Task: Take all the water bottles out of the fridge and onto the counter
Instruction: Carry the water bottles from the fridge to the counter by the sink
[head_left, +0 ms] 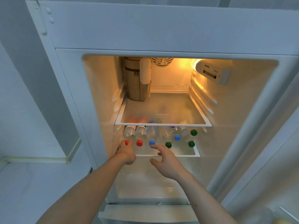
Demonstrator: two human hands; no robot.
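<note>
Seven clear bottles lie on their sides on the lower shelf, mid-frame, caps toward the door: red, red, blue, green in a row, then a blue and two greens at the right. They look full, so probably fairly heavy for their size, firm-walled, likely cold and perhaps slick; round bodies may roll. The neck just behind the cap, or the body, seems the best hold.

The left hand reaches the far-left red cap, fingers curled at it; whether it grips yet I cannot tell. The right hand is released, fingers spread near the blue cap.

The upper shelf overhangs the bottles, limiting lift. A tan bag stands upper left. The bench lies lower left.
</note>
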